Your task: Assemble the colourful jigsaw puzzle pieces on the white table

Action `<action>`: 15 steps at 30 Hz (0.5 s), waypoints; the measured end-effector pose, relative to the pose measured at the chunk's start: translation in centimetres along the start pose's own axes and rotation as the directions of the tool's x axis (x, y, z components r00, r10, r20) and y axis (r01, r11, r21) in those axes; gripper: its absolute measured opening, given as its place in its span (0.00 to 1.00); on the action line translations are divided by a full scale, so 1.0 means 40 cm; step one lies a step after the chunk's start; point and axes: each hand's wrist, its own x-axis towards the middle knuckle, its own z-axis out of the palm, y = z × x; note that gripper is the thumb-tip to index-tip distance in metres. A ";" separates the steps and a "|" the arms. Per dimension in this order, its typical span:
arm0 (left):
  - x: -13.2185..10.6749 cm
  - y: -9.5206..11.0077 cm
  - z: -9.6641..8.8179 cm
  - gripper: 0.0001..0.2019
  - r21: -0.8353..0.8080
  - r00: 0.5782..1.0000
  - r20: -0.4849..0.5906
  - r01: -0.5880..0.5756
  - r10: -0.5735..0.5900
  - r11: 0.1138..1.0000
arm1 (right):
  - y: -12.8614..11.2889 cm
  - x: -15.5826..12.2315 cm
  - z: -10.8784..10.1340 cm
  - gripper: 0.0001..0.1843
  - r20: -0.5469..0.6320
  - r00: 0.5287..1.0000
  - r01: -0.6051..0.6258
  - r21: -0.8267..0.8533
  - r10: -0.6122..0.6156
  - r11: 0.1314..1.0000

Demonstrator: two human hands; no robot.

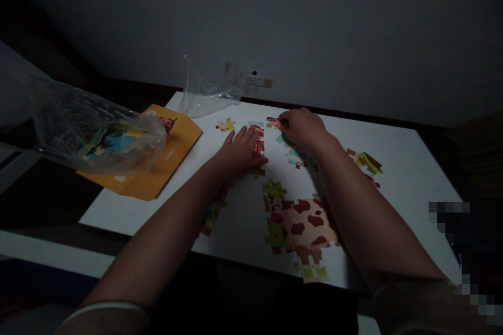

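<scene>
While left hand (239,151) flat, right hand (301,126) pinches puzzle piece (272,123), long axis sideways

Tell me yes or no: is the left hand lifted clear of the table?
No, the left hand lies flat, palm down, on puzzle pieces on the white table.

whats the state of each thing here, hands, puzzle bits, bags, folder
left hand: flat, fingers spread, pressing pieces on the white table
right hand: curled over a loose piece
joined cow section: assembled, lying flat
orange folder: flat, partly under a filled plastic bag
far plastic bag: crumpled, looks empty
</scene>
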 end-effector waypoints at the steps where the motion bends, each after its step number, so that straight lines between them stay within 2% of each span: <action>1: 0.000 0.000 0.000 0.48 -0.002 1.000 -0.003 0.000 0.000 1.000 | 0.001 0.000 -0.001 0.23 0.005 1.000 0.014 -0.003 -0.014 1.000; 6: -0.001 0.002 -0.004 0.47 -0.005 1.000 -0.002 0.001 -0.001 1.000 | 0.008 -0.004 -0.008 0.26 0.042 0.998 0.048 0.022 -0.049 0.999; 10: 0.002 0.003 -0.007 0.46 -0.015 1.000 0.005 0.010 -0.010 1.000 | 0.020 -0.003 -0.005 0.23 0.029 0.993 0.107 0.098 -0.110 0.989; 15: 0.006 0.003 -0.007 0.47 -0.014 1.000 0.011 0.010 -0.010 1.000 | 0.043 0.006 0.002 0.22 0.033 0.994 0.101 0.131 -0.106 0.986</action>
